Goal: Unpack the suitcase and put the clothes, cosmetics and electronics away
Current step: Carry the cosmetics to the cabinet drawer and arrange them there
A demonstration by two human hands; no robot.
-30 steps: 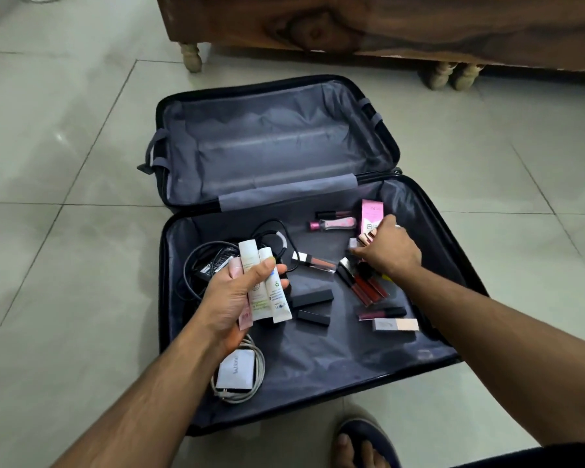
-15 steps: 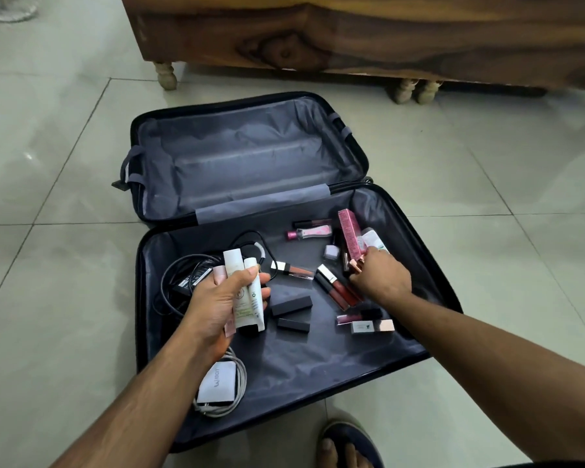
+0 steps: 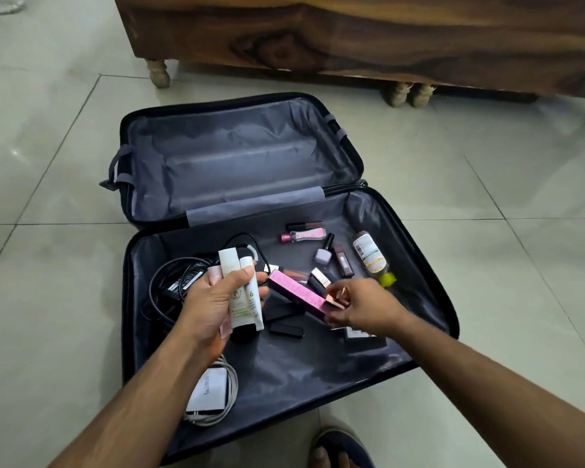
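Over the open suitcase [image 3: 419,265] on the tiled floor [image 3: 48,146], the left hand [image 3: 217,298] grips a bunch of white and pink tubes [image 3: 245,298], thumb curled across them. Just beside it, the right hand [image 3: 362,307] pinches a long pink box [image 3: 296,293] together with a rose-gold item. More cosmetics, a bottle [image 3: 370,255], cables [image 3: 163,285] and a white charger [image 3: 208,388] lie in the near half.

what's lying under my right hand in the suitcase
Under the right hand, which holds a pink box, a small boxed cosmetic pokes out on the suitcase lining. Whatever else sits beneath is covered.
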